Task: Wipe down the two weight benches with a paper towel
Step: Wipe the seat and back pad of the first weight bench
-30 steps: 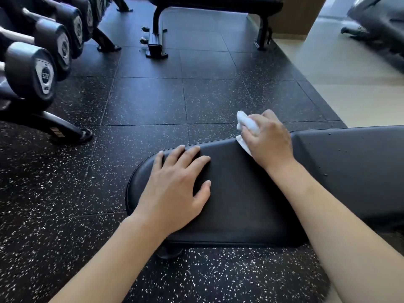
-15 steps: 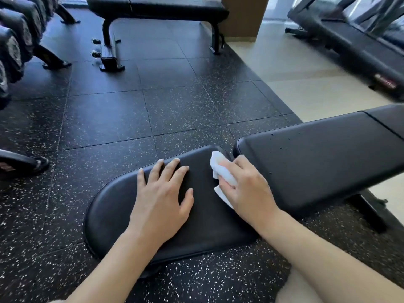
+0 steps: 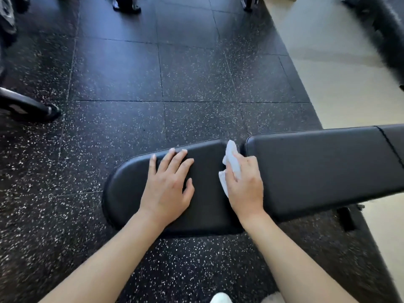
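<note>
Left hand (image 3: 167, 189) lies flat, fingers straight and spread, palm down on the rounded seat pad (image 3: 129, 193) of the counter. Right hand (image 3: 246, 186) has its fingers curled round a crumpled white paper towel (image 3: 231, 162), pressing it at the gap between seat pad and the long back pad (image 3: 317, 169). Both pads black, end to end. Below: dark speckled rubber floor (image 3: 131, 73); pale floor (image 3: 328, 73) to the right. Rack foot (image 3: 28, 106) at left edge. White shoe tip (image 3: 220, 298) at bottom

Right hand (image 3: 246, 184) grips paper towel (image 3: 231, 165) on bench (image 3: 317, 169); left hand (image 3: 167, 189) flat.
</note>
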